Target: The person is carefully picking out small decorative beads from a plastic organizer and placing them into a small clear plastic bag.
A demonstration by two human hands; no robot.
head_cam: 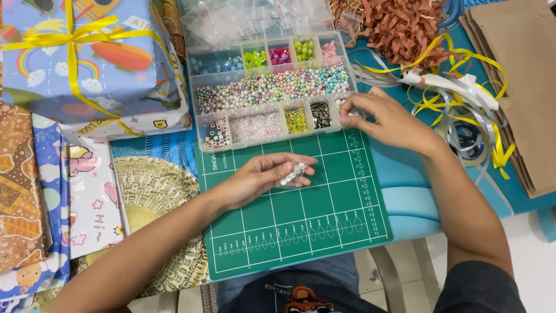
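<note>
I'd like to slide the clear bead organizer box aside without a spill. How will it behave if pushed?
The bead organizer box probably slides stiffly as one piece on the green cutting mat. Its lid is open, so the pastel beads, being round, could roll or hop between compartments. It is likely heavier at that full middle tray.

Looks like a home craft/gift-wrapping desk, not a shop or workshop: green gridded cutting mat (295,203) on a blue tabletop (405,203), pale tiled floor (533,255) visible below the edge. Clear compartment bead organiser (269,93) full of pastel and neon beads, loose small zip bags (255,20) behind it, brown shredded paper filler (405,26), yellow and silver curling ribbon (457,98), stack of brown kraft paper bags (521,75). Left side holds a wrapped gift box (87,64) with yellow ribbon plus sheets of cartoon-print wrapping paper (87,197) and a woven gold placemat (156,197), all hobby-scale kit, hand tools only.
</note>
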